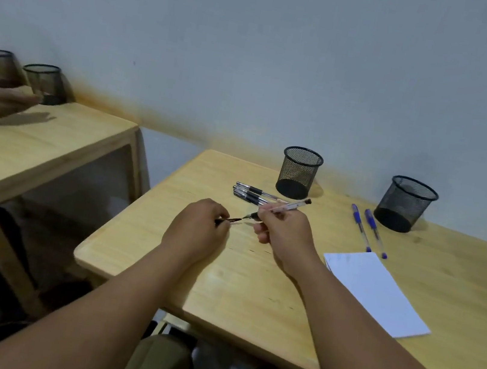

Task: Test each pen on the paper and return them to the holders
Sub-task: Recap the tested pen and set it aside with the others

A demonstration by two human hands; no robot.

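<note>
Right hand [284, 233] grips black pen [283, 207], long axis tip-left, tail up-right. Left hand [197, 228] pinches cap [228, 220] just beside tip. Paper [377, 293] lies right of grip, nearer right hand; likely next: swing tip rightward.

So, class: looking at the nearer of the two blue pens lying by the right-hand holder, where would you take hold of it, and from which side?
Probably the blue pen is best pinched at its clear mid-barrel, from above. It lies flat on the table, apart from its neighbour, so fingers fit on both sides.
</note>
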